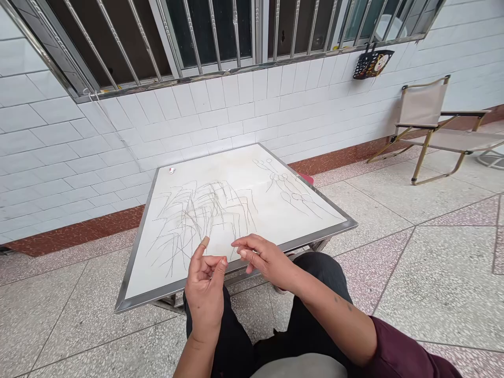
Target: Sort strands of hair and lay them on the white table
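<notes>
My left hand (207, 286) is held palm up above the near edge of the table, its thumb and a fingertip pinched together. Another finger sticks up, with a tan wrap on its tip. Just to the right is my right hand (263, 257), palm down, thumb and fingers drawn close together. Anything thin between the fingertips is too small to make out. Beyond both hands lies a spread of thin dark bent wires (212, 205). Farther right on the table are several thin wires with looped ends (289, 181).
The white table (236, 163) has a grey metal rim and stands by a tiled wall. A small white and red item (172, 170) lies at its far left corner. A folding chair (425, 115) stands at right. A patterned bag (373, 64) hangs from the window bars.
</notes>
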Demonstrator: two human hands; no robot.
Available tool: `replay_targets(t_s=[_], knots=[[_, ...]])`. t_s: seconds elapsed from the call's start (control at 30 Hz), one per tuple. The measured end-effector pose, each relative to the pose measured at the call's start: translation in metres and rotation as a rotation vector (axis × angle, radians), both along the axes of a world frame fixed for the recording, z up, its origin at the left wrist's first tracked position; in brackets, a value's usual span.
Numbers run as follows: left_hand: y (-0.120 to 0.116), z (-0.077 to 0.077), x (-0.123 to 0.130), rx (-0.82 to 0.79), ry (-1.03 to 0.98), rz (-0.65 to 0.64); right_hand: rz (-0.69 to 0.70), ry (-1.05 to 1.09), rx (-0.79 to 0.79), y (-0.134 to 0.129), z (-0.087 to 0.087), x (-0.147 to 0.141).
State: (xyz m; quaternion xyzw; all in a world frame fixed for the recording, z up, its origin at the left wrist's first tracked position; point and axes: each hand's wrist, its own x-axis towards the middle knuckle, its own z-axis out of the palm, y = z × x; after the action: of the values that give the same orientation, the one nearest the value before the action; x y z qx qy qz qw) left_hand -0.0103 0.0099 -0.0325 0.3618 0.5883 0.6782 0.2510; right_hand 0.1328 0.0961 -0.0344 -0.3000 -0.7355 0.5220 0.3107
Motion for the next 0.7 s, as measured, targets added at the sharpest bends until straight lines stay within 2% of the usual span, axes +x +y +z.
replay_targets(t_s=[0.07,0.23,0.37,0.43,0.53,0.63,0.7], knots=[[0.001,0.000,-0.004,0.014,-0.039,0.016,-0.032,-0.020,0.003,0.003,-0.005,0.003],[0.010,-0.002,-0.010,0.014,-0.121,-0.009,-0.174,-0.121,0.225,0.011,-0.012,0.004],[0.023,-0.005,-0.014,-0.028,-0.097,-0.086,-0.254,-0.076,0.130,0.022,-0.016,0.002],[0.028,-0.009,-0.021,-0.037,-0.055,-0.082,-0.295,-0.043,0.094,0.035,-0.019,0.004],[0.030,-0.026,-0.039,-0.057,0.080,0.023,-0.374,0.002,0.045,0.069,-0.023,0.012],[0.030,-0.054,-0.063,-0.086,0.334,0.223,-0.454,-0.032,0.025,0.115,-0.024,0.019],[0.032,-0.075,-0.078,-0.045,0.531,0.302,-0.487,-0.058,0.024,0.148,-0.024,0.021]])
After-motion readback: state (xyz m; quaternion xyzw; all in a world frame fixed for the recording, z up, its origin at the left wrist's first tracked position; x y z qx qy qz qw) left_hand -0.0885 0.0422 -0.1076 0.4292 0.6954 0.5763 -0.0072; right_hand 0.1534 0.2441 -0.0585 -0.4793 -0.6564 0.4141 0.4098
